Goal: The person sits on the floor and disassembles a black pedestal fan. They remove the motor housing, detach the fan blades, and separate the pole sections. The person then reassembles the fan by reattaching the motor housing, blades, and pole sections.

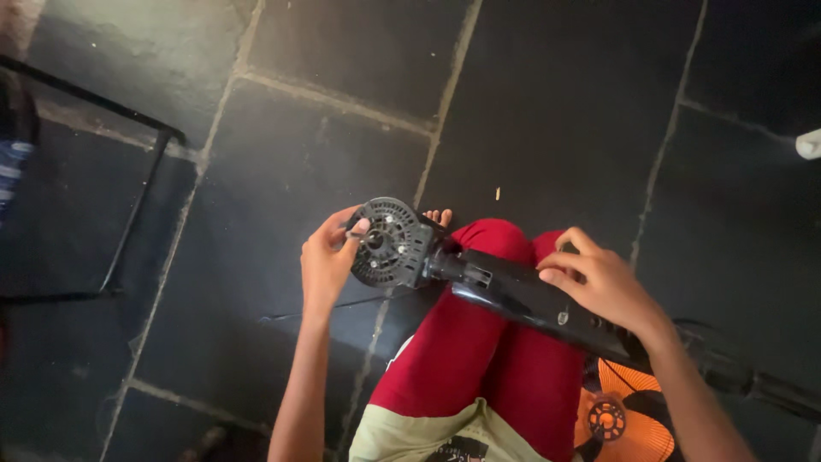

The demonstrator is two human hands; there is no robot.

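Single head-worn view, straight down, close over lap (pixel 479 342) and floor (pixel 556 103).

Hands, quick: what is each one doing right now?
Left hand: fingertips pinched on the hub of the round black vented motor housing.
Right hand: open, resting on the glossy black fan neck.
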